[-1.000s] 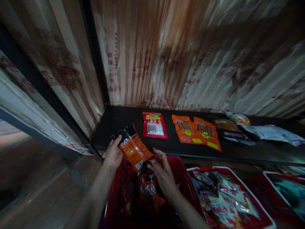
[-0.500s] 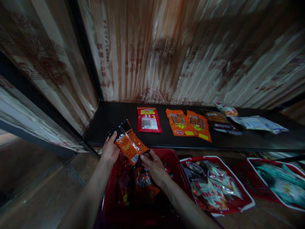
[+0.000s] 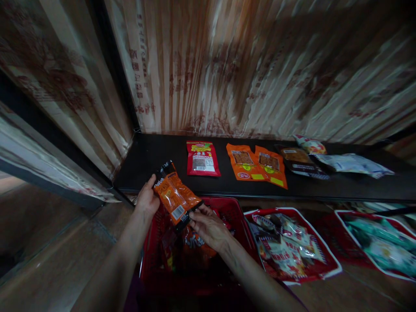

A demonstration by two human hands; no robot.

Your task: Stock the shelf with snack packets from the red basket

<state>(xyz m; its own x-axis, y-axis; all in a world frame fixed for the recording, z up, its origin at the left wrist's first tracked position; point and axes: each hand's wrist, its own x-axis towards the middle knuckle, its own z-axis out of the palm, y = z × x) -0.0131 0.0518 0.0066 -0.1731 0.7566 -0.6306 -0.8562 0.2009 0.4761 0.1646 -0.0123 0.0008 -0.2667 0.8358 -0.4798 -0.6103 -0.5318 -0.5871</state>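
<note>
An orange and black snack bag (image 3: 177,196) is held between my two hands, its barcode side facing up. My left hand (image 3: 148,197) grips the bag's upper left edge, with some fingers hidden behind it. At the lower right corner, my right hand (image 3: 208,225) pinches the black end between thumb and fingers. Below them stands a red basket (image 3: 242,221) holding more packets, among them an orange bag (image 3: 195,242) partly covered by my right hand. On the black shelf (image 3: 156,151) just beyond lies a red packet (image 3: 202,158).
Two orange packets (image 3: 242,160), a brown packet (image 3: 297,158), a white and blue packet (image 3: 355,164) and a round-looking colourful packet (image 3: 310,145) lie farther right on the shelf. Red baskets of white bags (image 3: 286,251) and green bags (image 3: 386,242) stand below. A dark post (image 3: 113,65) rises at left.
The orange and black bag has tilted in my hands, so its barcode shows more fully. My left thumb has shifted to the bag's edge. The camera view has moved slightly.
</note>
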